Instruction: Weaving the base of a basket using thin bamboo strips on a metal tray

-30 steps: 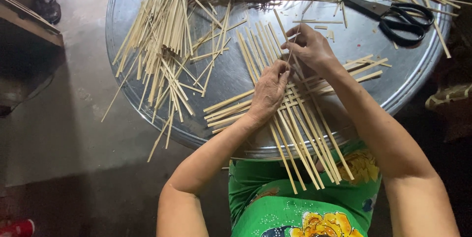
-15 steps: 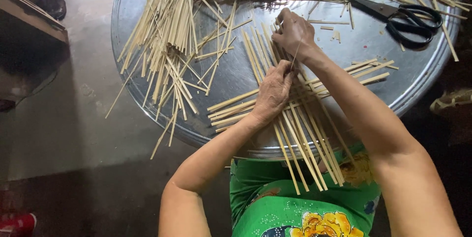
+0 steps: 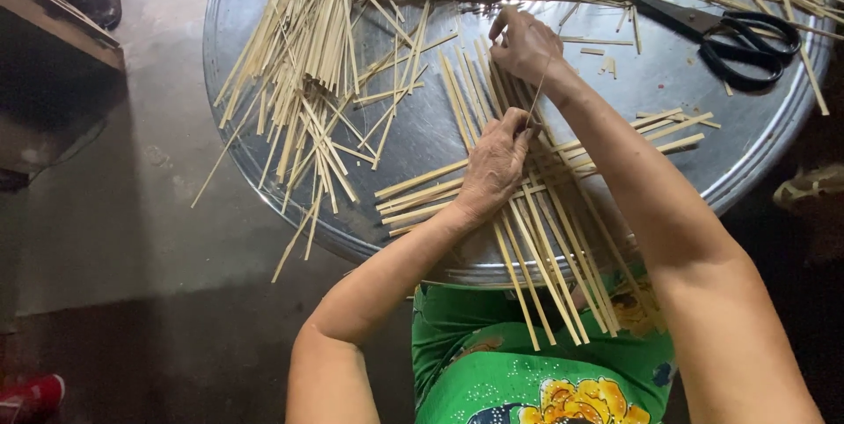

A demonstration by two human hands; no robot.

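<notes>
Right hand [image 3: 526, 44] has moved farther up the tray [image 3: 264, 63], pinching one strip [image 3: 538, 94], while left hand [image 3: 497, 164] stays flat, pinning the crossed strips [image 3: 536, 213] at the near edge.

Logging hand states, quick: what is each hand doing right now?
Left hand: pressed flat on the crossed bamboo strips, holding nothing.
Right hand: pinched shut on a thin strip.
</notes>
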